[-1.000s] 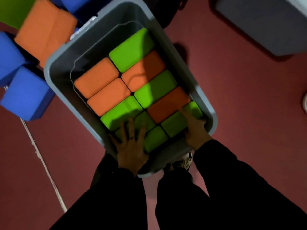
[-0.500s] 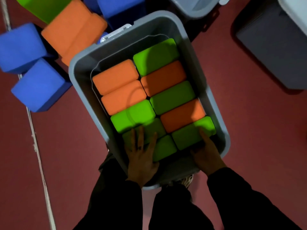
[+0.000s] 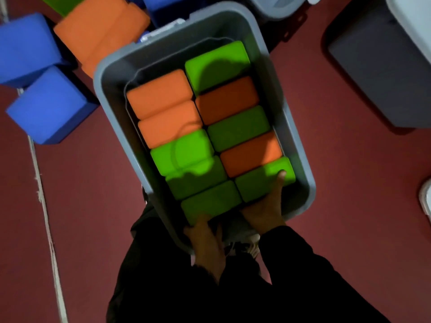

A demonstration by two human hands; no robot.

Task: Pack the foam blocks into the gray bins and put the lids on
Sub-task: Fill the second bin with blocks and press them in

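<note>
While both hands sit at the near, lower-centre end of the gray bin [image 3: 300, 159], the last two green blocks lie straight ahead of the fingers, toward the upper frame. Each block's long axis runs across the bin, rising slightly to the right. The right hand [image 3: 265, 206] rests with fingers extended flat along the lower-right green block [image 3: 256, 185], one fingertip reaching its far edge. The left hand [image 3: 205, 238] is at the near edge of the lower-left green block [image 3: 210, 201]; whether its fingers curl under cannot be told. Loose blue blocks [image 3: 46, 108] and an orange block [image 3: 100, 31] wait at upper left, outside the bin. No lid is on it yet
</note>
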